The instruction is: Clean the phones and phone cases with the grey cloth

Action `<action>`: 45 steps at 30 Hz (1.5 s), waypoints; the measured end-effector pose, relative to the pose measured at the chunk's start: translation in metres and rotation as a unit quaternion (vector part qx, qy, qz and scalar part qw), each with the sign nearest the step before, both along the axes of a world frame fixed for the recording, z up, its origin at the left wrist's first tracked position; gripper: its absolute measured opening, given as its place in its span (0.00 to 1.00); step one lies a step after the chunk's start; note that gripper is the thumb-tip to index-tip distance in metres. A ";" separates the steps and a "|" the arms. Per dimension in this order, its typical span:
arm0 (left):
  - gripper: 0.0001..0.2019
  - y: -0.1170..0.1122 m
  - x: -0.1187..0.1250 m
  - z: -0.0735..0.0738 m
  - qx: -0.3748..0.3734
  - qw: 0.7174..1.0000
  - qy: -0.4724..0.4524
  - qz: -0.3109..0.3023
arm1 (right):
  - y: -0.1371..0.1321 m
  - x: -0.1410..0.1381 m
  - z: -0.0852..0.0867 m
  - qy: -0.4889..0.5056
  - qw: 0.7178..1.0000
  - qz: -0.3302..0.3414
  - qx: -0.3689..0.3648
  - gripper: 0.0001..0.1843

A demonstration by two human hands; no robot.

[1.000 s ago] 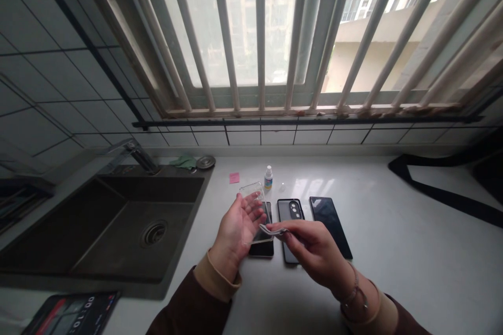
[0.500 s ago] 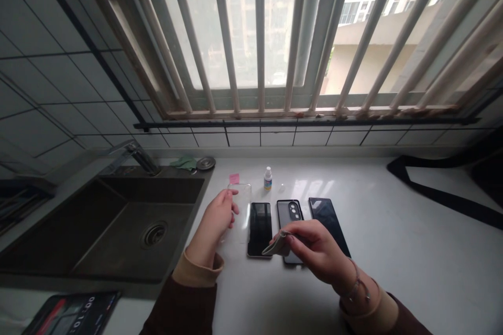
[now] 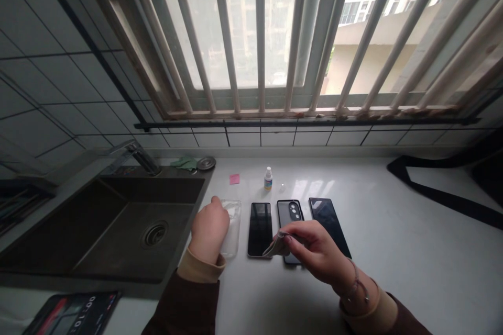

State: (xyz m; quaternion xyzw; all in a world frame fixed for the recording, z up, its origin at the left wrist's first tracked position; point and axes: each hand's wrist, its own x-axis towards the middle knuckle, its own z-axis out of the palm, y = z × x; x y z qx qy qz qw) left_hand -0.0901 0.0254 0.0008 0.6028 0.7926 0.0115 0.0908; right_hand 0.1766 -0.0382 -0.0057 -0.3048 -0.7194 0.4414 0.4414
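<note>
My left hand (image 3: pixel 209 229) rests knuckles-up on a clear phone case (image 3: pixel 232 230) that lies flat on the white counter (image 3: pixel 393 251), fingers curled over its left edge. Right of it lies a black phone (image 3: pixel 260 227), screen up. My right hand (image 3: pixel 314 251) pinches a small folded grey cloth (image 3: pixel 277 245) just above that phone's lower right corner. Under this hand lies a black case with a camera cutout (image 3: pixel 291 212). A second dark phone (image 3: pixel 327 220) lies further right.
A dark sink (image 3: pixel 118 220) with a tap (image 3: pixel 135 154) fills the left. A small dropper bottle (image 3: pixel 268 178) and a pink sticky note (image 3: pixel 234 178) stand behind the phones. A black strap (image 3: pixel 432 183) crosses the counter's right. A device showing digits (image 3: pixel 74 311) lies at the bottom left.
My left hand has carried the clear case down and to the left, from held up over the phone to flat on the counter. My right hand has stayed near the phones with the cloth.
</note>
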 end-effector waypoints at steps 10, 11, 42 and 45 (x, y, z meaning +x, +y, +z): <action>0.15 -0.004 -0.002 0.006 -0.002 0.999 0.039 -0.013 | 0.000 -0.001 0.001 -0.032 0.999 -0.015 0.003 0.15; 0.15 -0.003 -0.002 0.004 -0.001 0.999 0.038 -0.015 | 0.000 -0.001 0.001 -0.033 0.999 -0.015 0.003 0.15; 0.26 -0.040 0.102 -0.002 0.022 0.989 0.004 -0.147 | -0.002 0.007 -0.001 0.051 0.998 -0.019 -0.022 0.16; 0.34 -0.037 0.101 -0.002 0.014 0.991 -0.006 -0.133 | -0.002 0.007 -0.002 0.062 0.997 -0.017 -0.044 0.16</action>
